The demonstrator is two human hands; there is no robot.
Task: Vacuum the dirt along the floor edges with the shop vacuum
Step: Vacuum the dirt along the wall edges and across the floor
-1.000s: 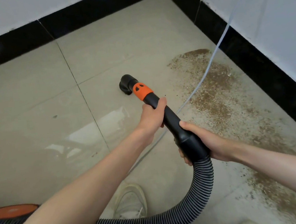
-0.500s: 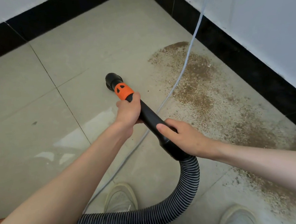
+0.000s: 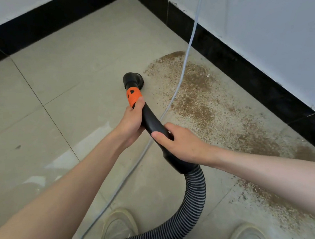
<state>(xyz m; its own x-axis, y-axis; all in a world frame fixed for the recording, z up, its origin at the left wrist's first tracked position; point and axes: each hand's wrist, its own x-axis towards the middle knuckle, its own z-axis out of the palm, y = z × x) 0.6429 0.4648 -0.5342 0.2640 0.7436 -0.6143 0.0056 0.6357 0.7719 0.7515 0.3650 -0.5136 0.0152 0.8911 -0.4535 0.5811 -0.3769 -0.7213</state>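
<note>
- Hands first: the left hand (image 3: 132, 122) grips the rigid black plastic vacuum wand (image 3: 152, 122) just behind its orange collar (image 3: 133, 97), fingers curled round the tube.
- Nearer the body, the right hand (image 3: 181, 143) wraps the same wand where it widens to meet the ribbed black-and-grey flexible hose (image 3: 194, 198), which loops down and back behind that hand.
- Ahead of the left hand, the round black nozzle (image 3: 132, 80) sits low over the beige floor tile (image 3: 57, 86); whether it touches the tile I cannot tell from this angle.
- Just beyond and to the right of the nozzle begins the band of brown gritty dirt (image 3: 194, 88), which runs back past the right hand along the black skirting strip (image 3: 249, 79).
- A thin pale cord (image 3: 182, 74) lies across the dirt, passing close beside the wand.
- Step in hand, as I judge it: bringing the nozzle to the near margin of the dirt; most of the band looks uncleaned.
- Next move calls for a push forward and rightward into the grit, keeping the nozzle low and avoiding the cord.
</note>
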